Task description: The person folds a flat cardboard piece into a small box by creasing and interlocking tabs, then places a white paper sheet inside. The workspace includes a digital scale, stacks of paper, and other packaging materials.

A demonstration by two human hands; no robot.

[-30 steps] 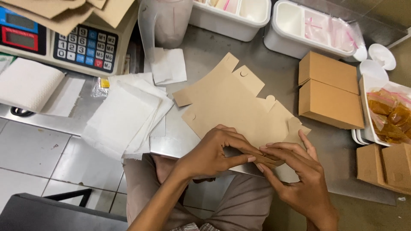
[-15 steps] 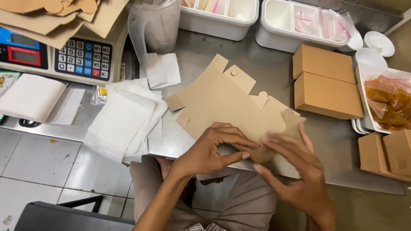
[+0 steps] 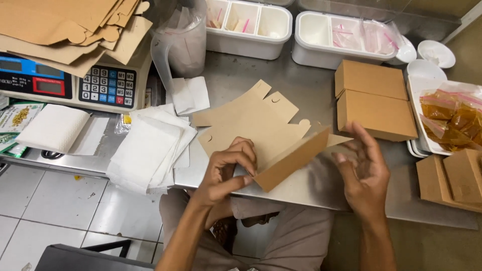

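Observation:
A flat brown cardboard box blank (image 3: 256,123) lies on the steel counter (image 3: 236,75) in front of me. Its near side panel (image 3: 293,158) is folded up and stands tilted. My left hand (image 3: 228,168) pinches the near corner of that panel between thumb and fingers. My right hand (image 3: 364,170) hovers just right of the raised panel, fingers spread, its fingertips close to the panel's far tip; it holds nothing.
Two folded brown boxes (image 3: 374,98) stand to the right, more boxes (image 3: 452,175) at far right. White paper sheets (image 3: 150,145) lie left. A weighing scale (image 3: 75,85) carries a pile of cardboard blanks (image 3: 65,22). White bins (image 3: 248,22), a sauce-bag tray (image 3: 452,115) and a jug (image 3: 181,40) stand behind.
The near panel of the blank has been folded up from flat. My right hand has come off the cardboard and moved right; the left still pinches it.

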